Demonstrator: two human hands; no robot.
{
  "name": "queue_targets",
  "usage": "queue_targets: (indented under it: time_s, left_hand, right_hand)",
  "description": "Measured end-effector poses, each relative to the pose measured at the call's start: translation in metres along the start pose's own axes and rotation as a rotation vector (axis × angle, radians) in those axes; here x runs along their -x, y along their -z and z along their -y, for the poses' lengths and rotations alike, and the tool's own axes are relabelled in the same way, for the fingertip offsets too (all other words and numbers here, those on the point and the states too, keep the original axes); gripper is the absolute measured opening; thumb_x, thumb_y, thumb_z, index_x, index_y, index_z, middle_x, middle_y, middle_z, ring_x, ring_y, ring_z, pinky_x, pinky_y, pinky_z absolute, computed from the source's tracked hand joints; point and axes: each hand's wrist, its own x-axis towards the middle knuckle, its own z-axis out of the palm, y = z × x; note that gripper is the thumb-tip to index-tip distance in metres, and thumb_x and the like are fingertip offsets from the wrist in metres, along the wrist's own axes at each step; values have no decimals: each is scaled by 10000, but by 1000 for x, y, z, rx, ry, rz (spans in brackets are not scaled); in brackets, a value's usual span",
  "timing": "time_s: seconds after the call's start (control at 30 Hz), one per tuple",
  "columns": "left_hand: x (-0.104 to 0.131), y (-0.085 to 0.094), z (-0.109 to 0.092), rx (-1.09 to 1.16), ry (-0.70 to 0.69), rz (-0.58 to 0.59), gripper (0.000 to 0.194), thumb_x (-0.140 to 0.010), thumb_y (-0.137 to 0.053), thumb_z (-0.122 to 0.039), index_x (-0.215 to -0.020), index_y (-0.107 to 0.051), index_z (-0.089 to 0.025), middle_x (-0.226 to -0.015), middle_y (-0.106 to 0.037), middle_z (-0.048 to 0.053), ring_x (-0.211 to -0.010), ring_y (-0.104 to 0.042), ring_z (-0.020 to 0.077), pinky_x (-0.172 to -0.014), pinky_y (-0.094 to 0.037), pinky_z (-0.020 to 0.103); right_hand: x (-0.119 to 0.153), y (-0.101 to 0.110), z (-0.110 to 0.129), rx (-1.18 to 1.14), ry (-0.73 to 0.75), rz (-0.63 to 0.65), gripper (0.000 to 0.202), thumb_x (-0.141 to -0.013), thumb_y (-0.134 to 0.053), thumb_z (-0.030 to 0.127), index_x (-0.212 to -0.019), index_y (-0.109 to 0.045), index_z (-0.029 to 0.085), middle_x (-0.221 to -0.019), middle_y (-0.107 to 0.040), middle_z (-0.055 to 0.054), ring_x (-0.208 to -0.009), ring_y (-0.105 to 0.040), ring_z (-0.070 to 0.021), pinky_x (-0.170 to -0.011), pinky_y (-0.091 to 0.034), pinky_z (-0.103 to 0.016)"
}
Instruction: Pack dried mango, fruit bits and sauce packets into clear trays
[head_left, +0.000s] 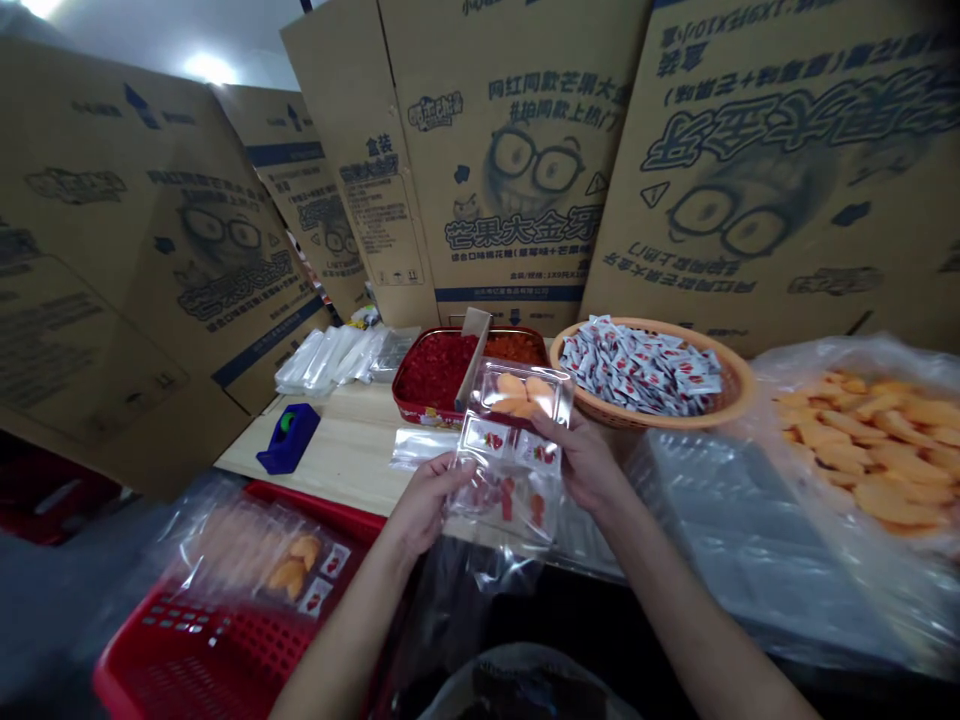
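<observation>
Between my two hands is a clear plastic candy pack [517, 450], tilted up over the table's front edge. It shows orange pieces at the top, two small white sachets with red print in the middle and red bits at the bottom. My left hand [433, 495] is closed on its lower left side, thumb in front. My right hand [585, 455] grips the upper right side. Behind the pack stands a red tin [427, 410] of red and orange bits, split by a grey divider [472, 350]. An orange basket [742, 385] of silvery sachets [637, 365] is to the right.
Clear trays [727, 530] are stacked at right, beside a plastic bag of orange pieces [877, 440]. Finished-looking packs [262, 550] lie in a red crate [172, 640] at lower left. A blue tape dispenser [289, 440] and plastic sleeves [330, 355] sit on the table; cardboard boxes [510, 150] stand behind.
</observation>
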Motion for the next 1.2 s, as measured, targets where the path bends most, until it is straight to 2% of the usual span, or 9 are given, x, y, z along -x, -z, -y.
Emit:
queue_targets:
  time_s: [0.13,0.3,0.43,0.5,0.67,0.87,0.97,1.1,1.2]
  left_hand:
    - [-2,6,-1,142,79,-71,214,-699,-683,-238,-850,-601,-110,-728,-606,19,-615,-572,106,-598,-446,226]
    - [-3,9,4,186,90,-11,206,-715,-668,-236,-861,-610,-102,-732,-606,28,-636,-572,105,-628,-438,224]
    - [-2,11,8,212,117,21,280,-722,-659,-276,-929,-623,-91,-793,-632,66,-677,-595,141,-691,-455,273]
    - [-1,14,10,225,119,11,296,-718,-662,-293,-924,-628,-83,-801,-638,82,-677,-600,156,-697,-460,293]
    - [3,18,10,274,56,-61,287,-713,-665,-298,-923,-638,-103,-845,-649,79,-722,-610,167,-745,-463,311]
    - [13,15,9,259,-23,-145,251,-682,-689,-270,-883,-647,-126,-794,-647,50,-687,-597,140,-675,-463,261]
    - [27,16,5,218,-91,-202,194,-660,-705,-251,-762,-628,-104,-707,-628,40,-625,-581,125,-611,-451,234]
    - [68,37,-25,88,-263,-304,162,-694,-676,-245,-740,-603,-108,-777,-647,67,-687,-605,150,-641,-466,253]
    - [106,77,-50,66,-424,-502,168,-713,-652,-275,-732,-568,-131,-901,-650,90,-761,-614,190,-673,-484,307]
  right_hand:
    - [-1,3,2,101,-59,70,497,-611,-721,223,-1082,-568,190,-1043,-617,-63,-853,-602,-171,-782,-486,-301]
    - [-12,6,1,173,164,22,877,-602,-722,220,-1342,-266,332,-1127,-562,-27,-921,-573,-161,-785,-480,-304]
    - [-17,13,-1,491,165,55,508,-660,-675,377,-1120,-529,217,-915,-598,-29,-804,-561,-147,-682,-465,-266]
    - [-16,14,-2,619,157,106,403,-688,-645,430,-999,-586,181,-914,-604,-45,-828,-554,-151,-712,-451,-267]
    - [-3,5,-8,797,123,257,388,-714,-614,470,-955,-593,167,-966,-605,-70,-878,-552,-167,-764,-439,-292]
    - [7,-10,-16,1015,300,557,298,-759,-575,442,-704,-624,153,-892,-590,-84,-856,-555,-168,-785,-442,-307]
    - [12,-15,-15,1068,369,644,257,-815,-524,393,-764,-652,177,-876,-595,-75,-835,-566,-158,-752,-457,-291]
    - [30,-23,-2,1074,603,471,242,-797,-561,353,-1012,-608,252,-1110,-562,-45,-1046,-520,-180,-917,-409,-332]
    - [44,-15,13,1036,629,233,255,-800,-555,353,-1044,-584,287,-1114,-571,-29,-1031,-534,-189,-922,-410,-339]
